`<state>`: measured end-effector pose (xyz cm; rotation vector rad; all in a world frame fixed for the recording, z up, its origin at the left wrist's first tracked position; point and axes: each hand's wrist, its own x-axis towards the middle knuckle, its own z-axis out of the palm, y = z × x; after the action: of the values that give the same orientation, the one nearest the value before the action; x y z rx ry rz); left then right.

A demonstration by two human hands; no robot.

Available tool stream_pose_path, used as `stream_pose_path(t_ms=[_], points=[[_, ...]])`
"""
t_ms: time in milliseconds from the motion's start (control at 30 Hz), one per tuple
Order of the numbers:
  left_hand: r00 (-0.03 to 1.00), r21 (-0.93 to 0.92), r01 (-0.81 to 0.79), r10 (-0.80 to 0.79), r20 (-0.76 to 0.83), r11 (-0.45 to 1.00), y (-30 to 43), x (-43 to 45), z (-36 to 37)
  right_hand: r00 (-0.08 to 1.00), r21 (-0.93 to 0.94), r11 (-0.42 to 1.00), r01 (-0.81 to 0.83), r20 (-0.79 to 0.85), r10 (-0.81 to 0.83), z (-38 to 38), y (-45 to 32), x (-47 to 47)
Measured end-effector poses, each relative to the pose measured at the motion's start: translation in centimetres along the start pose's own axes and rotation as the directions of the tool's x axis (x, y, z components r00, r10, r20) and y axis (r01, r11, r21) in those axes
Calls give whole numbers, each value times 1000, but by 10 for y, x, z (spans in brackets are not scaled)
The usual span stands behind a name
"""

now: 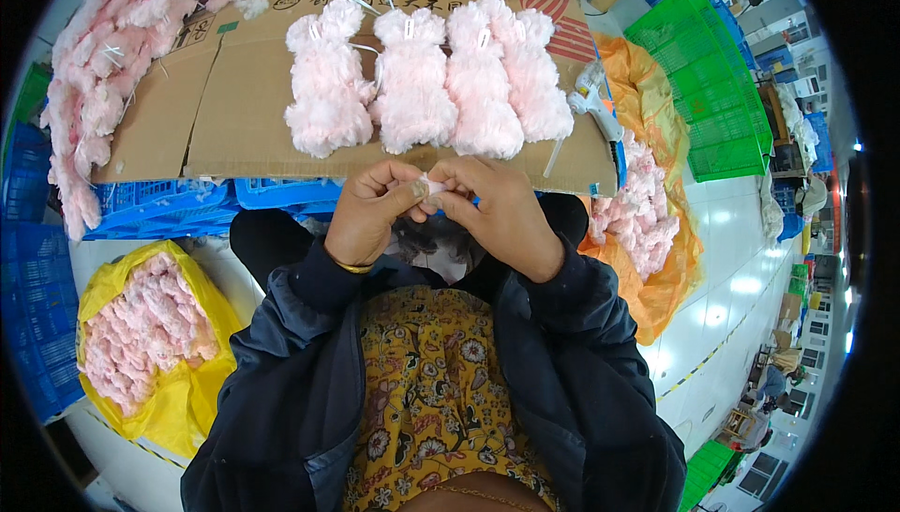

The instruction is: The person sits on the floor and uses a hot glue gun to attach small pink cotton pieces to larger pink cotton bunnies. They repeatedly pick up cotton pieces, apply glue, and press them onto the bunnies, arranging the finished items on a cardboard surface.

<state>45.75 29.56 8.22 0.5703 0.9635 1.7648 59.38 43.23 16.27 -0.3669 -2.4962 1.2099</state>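
My left hand (376, 206) and my right hand (492, 206) meet fingertip to fingertip just off the front edge of the cardboard sheet (246, 125). Both pinch a small pale pink piece (436, 186), mostly covered by the fingers, so I cannot tell its exact kind. Beyond them lie several pink plush pieces in a row: one at the left (329, 90), one beside it (413, 90), and two that overlap at the right (485, 90). Each bears a small white tag near its top. A hot glue gun (598, 104) rests at the sheet's right edge.
A pink plush heap (119, 69) covers the sheet's left side. Blue crates (281, 192) support the cardboard. A yellow sack (197, 399) of pink plush stands at left, an orange sack (654, 304) at right. A glue stick (553, 158) lies near the front edge. Green crates (703, 83) stand beyond.
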Motion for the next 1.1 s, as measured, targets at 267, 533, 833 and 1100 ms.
stream_pose_path(t_ms=[267,533,833,1100], points=[[1000,25,-11,10,10,1000,-3,13,-6,997,106,992,-73,38,70,-9,-5,8],[908,389,-262,362,-210,883,10,18,11,974,-210,972,101,-179,-140,-24,4,47],[717,841,-339,694,-59,421,9,24,13,979,-280,942,187,-28,-203,-19,24,69],[709,827,-348,701,-77,442,8,27,14,976,-354,911,209,12,-219,-15,29,73]])
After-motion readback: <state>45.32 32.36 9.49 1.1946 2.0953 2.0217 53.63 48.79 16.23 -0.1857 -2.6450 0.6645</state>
